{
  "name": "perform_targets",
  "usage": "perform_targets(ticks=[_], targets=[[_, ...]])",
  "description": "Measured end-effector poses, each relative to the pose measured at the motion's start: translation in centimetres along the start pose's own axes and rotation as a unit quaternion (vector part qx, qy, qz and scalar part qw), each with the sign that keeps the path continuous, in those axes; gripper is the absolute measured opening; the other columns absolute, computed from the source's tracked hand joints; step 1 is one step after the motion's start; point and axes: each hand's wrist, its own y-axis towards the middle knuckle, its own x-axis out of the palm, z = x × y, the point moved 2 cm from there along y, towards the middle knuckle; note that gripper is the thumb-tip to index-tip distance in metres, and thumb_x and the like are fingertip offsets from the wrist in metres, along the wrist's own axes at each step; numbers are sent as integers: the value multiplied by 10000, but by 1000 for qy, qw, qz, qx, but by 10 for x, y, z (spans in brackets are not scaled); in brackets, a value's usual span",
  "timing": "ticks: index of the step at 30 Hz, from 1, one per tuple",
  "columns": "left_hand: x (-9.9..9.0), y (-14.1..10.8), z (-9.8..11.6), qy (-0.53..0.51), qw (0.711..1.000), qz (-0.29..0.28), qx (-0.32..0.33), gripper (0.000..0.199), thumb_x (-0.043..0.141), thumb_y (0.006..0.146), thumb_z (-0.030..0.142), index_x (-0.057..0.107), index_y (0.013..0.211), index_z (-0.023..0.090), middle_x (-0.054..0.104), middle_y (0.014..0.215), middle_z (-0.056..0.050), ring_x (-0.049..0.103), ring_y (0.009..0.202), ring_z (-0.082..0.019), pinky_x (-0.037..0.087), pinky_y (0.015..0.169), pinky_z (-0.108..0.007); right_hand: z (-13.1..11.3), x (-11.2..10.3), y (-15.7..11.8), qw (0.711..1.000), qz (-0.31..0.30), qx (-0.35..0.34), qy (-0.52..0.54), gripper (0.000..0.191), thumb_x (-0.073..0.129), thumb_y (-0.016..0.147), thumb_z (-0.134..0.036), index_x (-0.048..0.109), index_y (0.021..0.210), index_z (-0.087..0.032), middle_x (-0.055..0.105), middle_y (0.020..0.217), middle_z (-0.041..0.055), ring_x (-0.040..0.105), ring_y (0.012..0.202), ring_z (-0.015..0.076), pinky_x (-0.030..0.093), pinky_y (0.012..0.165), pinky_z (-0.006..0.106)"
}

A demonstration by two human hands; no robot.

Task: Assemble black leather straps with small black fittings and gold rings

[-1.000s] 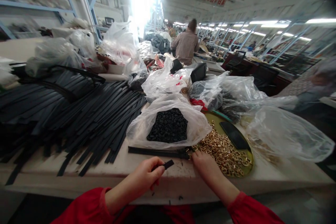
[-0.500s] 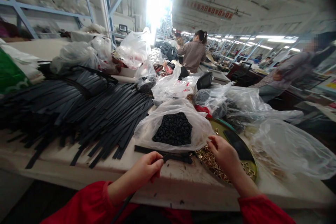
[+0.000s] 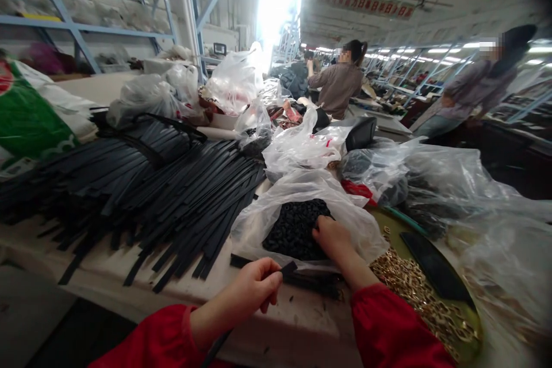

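Note:
My left hand (image 3: 259, 284) is closed on a black strap (image 3: 288, 268), whose end sticks out past the thumb and forefinger. The strap's other part hangs below the hand toward my lap. An open clear plastic bag (image 3: 248, 230) lies in front of me, full of small black loop-like pieces (image 3: 293, 227). Inside it, my right hand (image 3: 334, 237) reaches into the pieces at their right side with fingers curled. Its fingertips are partly hidden, so what they pinch, if anything, does not show.
A large pile of black straps (image 3: 172, 201) covers the left of the table (image 3: 297, 322). On the right, a round olive tray (image 3: 473, 305) holds gold-coloured metal buckles (image 3: 414, 282) and a dark flat piece (image 3: 435, 267). Plastic bags crowd the back. Two people (image 3: 338, 86) are farther off.
My right hand has moved left from the bag's right edge into the black pieces. My left hand still grips the strap, whose end now shows more clearly. The camera view has shifted.

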Motion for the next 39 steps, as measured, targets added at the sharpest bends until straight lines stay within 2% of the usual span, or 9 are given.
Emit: perform_targets(ticks=[6, 8, 11, 13, 19, 23, 26, 32, 39], targets=[[0, 15, 12, -22, 999, -1, 30, 161, 430, 762, 317, 465, 759, 159, 465, 482, 73, 374, 353, -44, 260, 342, -156, -6, -6, -41, 980, 2, 12, 198, 145, 448, 770, -324, 470, 805, -185, 542, 657, -6, 531, 594, 129, 420, 567, 238], [2, 20, 13, -29, 999, -2, 46, 173, 445, 761, 331, 471, 753, 160, 470, 485, 70, 380, 356, -45, 272, 342, -156, -21, -5, -64, 929, -15, 31, 370, 182, 477, 758, -378, 446, 804, -205, 508, 639, -36, 502, 570, 111, 411, 543, 223], [3, 21, 11, -27, 997, 18, 67, 202, 462, 761, 361, 476, 737, 161, 465, 474, 71, 377, 352, -46, 281, 335, -154, -43, -1, -91, 791, -36, 70, 607, 237, 616, 678, -366, 469, 791, -218, 507, 647, -56, 478, 589, 94, 400, 576, 212], [2, 18, 9, -9, 996, 39, 75, 193, 465, 759, 352, 482, 732, 162, 462, 471, 71, 377, 355, -48, 279, 330, -151, -50, 0, -99, 753, -37, 84, 651, 242, 649, 667, -359, 502, 795, -215, 525, 658, -54, 478, 613, 90, 398, 604, 207], [3, 0, 8, 37, 994, 65, 75, 156, 451, 750, 311, 481, 697, 167, 461, 460, 68, 367, 347, -47, 263, 323, -147, -54, -5, -104, 727, -46, 119, 674, 233, 675, 670, -376, 554, 692, -178, 541, 609, -46, 495, 572, 76, 413, 570, 191], [8, -4, 6, 23, 994, 72, 84, 149, 437, 751, 309, 453, 684, 177, 447, 444, 76, 345, 327, -48, 251, 321, -156, -59, -3, -114, 645, -39, 170, 744, 249, 746, 593, -322, 580, 713, -179, 602, 661, -40, 573, 598, 86, 482, 598, 201], [12, -7, 5, 46, 992, 82, 86, 144, 426, 756, 309, 459, 700, 180, 430, 456, 80, 343, 343, -53, 253, 337, -162, -62, 3, -122, 609, -36, 190, 769, 264, 767, 567, -288, 600, 737, -176, 627, 677, -33, 593, 614, 86, 503, 609, 197], [11, -21, 11, 210, 957, 102, 170, 192, 439, 761, 295, 545, 680, 156, 441, 525, 55, 375, 472, -69, 244, 443, -191, -57, 5, -133, 600, -59, 172, 779, 247, 762, 580, -280, 592, 725, -175, 618, 670, -35, 561, 592, 71, 474, 586, 181], [11, -26, 18, 240, 956, 58, 161, 205, 440, 757, 285, 568, 662, 155, 455, 526, 46, 387, 483, -76, 244, 448, -199, -54, 0, -136, 708, -76, 92, 696, 242, 718, 635, -326, 586, 791, -197, 566, 614, -53, 514, 561, 82, 410, 590, 218]])
